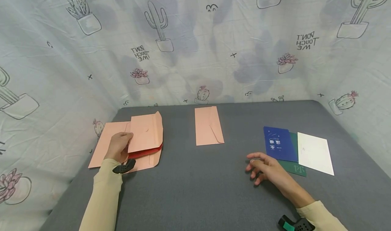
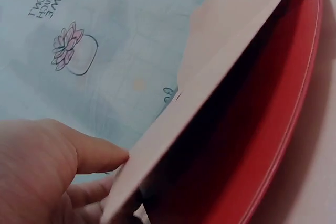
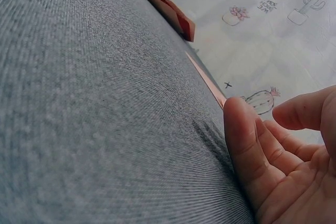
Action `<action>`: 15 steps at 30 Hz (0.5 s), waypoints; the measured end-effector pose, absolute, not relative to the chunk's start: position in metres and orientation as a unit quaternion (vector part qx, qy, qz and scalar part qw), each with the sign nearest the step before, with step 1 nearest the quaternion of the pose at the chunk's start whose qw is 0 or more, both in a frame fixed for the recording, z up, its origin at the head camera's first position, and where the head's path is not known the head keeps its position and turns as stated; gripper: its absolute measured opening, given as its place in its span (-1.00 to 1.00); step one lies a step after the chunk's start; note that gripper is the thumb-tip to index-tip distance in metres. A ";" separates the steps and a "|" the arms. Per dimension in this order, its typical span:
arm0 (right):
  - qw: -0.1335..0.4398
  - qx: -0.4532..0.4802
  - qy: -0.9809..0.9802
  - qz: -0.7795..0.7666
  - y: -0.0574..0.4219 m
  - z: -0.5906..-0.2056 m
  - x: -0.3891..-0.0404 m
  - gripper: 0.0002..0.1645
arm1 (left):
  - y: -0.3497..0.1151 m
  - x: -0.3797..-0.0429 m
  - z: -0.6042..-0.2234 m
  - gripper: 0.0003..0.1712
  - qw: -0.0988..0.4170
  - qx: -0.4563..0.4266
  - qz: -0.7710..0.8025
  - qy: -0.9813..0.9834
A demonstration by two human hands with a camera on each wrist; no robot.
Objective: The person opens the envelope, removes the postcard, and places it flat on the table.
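Observation:
At the left of the table my left hand (image 1: 118,146) pinches a pink envelope (image 1: 145,132) by its left edge, thumb on the outer face. In the left wrist view this envelope (image 2: 157,145) is tilted up, with a red inner surface (image 2: 252,145) showing below it; how the red part joins it I cannot tell. More pink envelopes (image 1: 105,146) lie beneath. My right hand (image 1: 265,168) hovers low over the grey table, fingers loosely bent and holding nothing. Beside it lie a blue card (image 1: 279,142), a green card (image 1: 293,169) and a white card (image 1: 316,153), partly overlapping.
A single pink envelope (image 1: 208,126) lies flap side up at the back middle of the grey table (image 1: 189,190). A pale curtain (image 1: 195,47) printed with cacti hangs behind and along both sides. Each wrist wears a dark band.

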State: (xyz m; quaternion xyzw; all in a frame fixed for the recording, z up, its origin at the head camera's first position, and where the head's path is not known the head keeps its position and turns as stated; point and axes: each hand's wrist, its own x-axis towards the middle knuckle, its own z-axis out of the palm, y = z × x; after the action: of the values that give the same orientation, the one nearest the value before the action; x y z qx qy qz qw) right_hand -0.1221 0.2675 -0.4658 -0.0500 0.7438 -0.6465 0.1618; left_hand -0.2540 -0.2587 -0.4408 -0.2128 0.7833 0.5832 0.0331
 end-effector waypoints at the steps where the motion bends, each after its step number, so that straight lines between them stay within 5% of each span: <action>1: 0.161 -0.052 0.744 -0.647 0.268 -0.466 -0.122 -0.40 | -0.258 -0.254 -0.441 -0.49 0.031 -0.217 0.575 0.788; 9: 0.160 -0.058 0.742 -0.649 0.268 -0.467 -0.122 -0.40 | -0.255 -0.257 -0.442 -0.28 0.025 -0.229 0.513 0.827; 15: 0.160 -0.056 0.742 -0.649 0.267 -0.467 -0.123 -0.41 | -0.246 -0.256 -0.431 -0.31 -0.061 -0.216 0.456 0.861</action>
State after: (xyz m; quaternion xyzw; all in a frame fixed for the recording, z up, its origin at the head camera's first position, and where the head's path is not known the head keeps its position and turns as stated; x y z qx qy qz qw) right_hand -0.1232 0.2672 -0.4670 -0.0556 0.7422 -0.6486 0.1597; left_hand -0.2559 -0.2462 -0.4311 -0.2163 0.8613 0.4556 -0.0613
